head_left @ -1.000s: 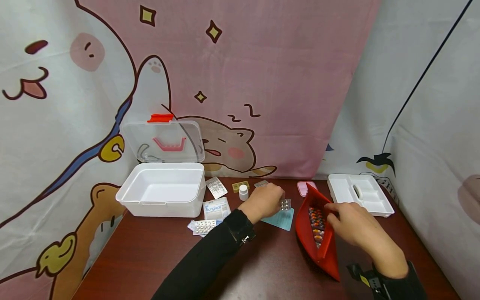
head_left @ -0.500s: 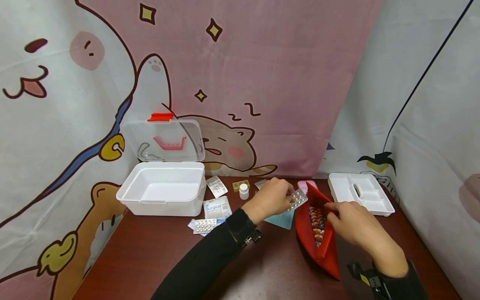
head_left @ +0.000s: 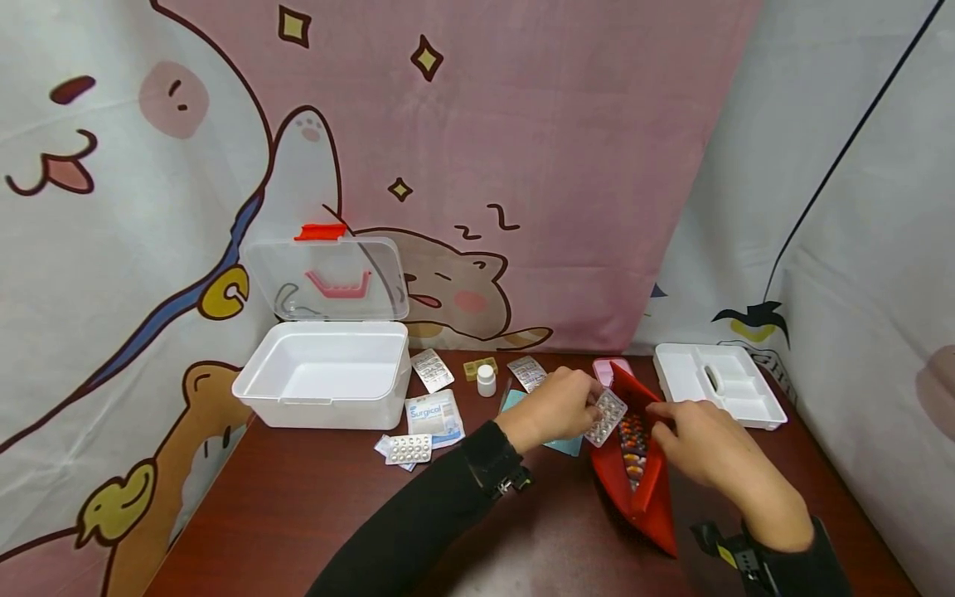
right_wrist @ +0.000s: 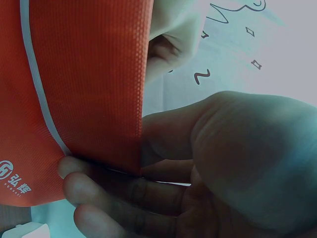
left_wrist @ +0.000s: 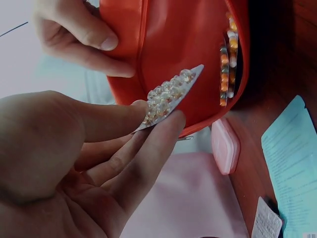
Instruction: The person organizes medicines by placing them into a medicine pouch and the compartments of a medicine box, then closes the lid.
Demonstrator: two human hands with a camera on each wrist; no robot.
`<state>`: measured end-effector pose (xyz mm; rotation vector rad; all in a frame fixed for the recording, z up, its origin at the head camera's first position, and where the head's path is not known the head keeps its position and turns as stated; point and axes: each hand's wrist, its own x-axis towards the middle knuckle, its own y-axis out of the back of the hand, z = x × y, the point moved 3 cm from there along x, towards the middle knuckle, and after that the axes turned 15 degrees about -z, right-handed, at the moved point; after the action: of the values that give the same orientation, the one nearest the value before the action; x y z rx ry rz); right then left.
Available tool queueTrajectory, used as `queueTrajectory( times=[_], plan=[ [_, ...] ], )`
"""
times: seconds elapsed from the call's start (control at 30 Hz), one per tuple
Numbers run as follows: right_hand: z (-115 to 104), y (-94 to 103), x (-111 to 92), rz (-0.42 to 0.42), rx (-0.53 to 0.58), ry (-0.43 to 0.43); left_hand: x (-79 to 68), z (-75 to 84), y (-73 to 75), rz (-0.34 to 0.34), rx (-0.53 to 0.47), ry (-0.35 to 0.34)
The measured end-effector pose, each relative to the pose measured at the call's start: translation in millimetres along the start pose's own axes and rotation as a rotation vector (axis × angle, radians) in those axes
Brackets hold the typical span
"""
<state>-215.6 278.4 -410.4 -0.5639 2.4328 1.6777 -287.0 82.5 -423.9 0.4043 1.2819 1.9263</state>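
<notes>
My left hand (head_left: 561, 405) pinches a silver blister pack of pills (head_left: 608, 419) between thumb and fingers. The pack hangs at the mouth of a red pouch (head_left: 651, 524), tilted toward the opening. In the left wrist view, clear bubbles on the blister pack (left_wrist: 168, 96) face up, and the thumb lies over one end. Capsule packs (left_wrist: 225, 74) with orange, yellow and dark capsules stand inside the pouch. My right hand (head_left: 709, 444) grips the pouch's right edge and keeps it spread. Seen from the right wrist, the thumb and fingers clasp the red fabric (right_wrist: 94, 94) at its rim.
A white box (head_left: 321, 413) with its clear lid raised stands at the left. Between box and pouch lie a surgical packet (head_left: 433, 414), several blister packs, a white bottle (head_left: 486, 381) and a blue sheet (head_left: 570, 446). Behind the pouch are a pink case (head_left: 603, 371) and a white divided tray (head_left: 734, 406).
My left hand has lifted the blister pack from above the blue sheet and moved it right to the pouch's mouth. The right hand stays on the pouch's edge.
</notes>
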Motion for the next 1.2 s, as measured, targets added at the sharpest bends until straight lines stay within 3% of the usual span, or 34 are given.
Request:
queueTrajectory(
  times=[0.23,0.43,0.77,1.2],
  plan=[
    [1,0.1,-1,0.031,-0.03,0.021,8.3,8.4,-10.4,-0.01,0.045,0.006],
    [2,-1.0,-2,0.049,-0.031,0.032,15.2,16.4,-23.2,-0.037,0.036,0.053],
    [1,0.5,-2,0.043,-0.028,0.033,24.6,24.9,-34.0,0.017,0.069,0.113],
    [0,-0.3,-3,0.07,-0.048,0.056,36.7,35.4,-48.6,-0.002,0.145,0.206]
  ],
)
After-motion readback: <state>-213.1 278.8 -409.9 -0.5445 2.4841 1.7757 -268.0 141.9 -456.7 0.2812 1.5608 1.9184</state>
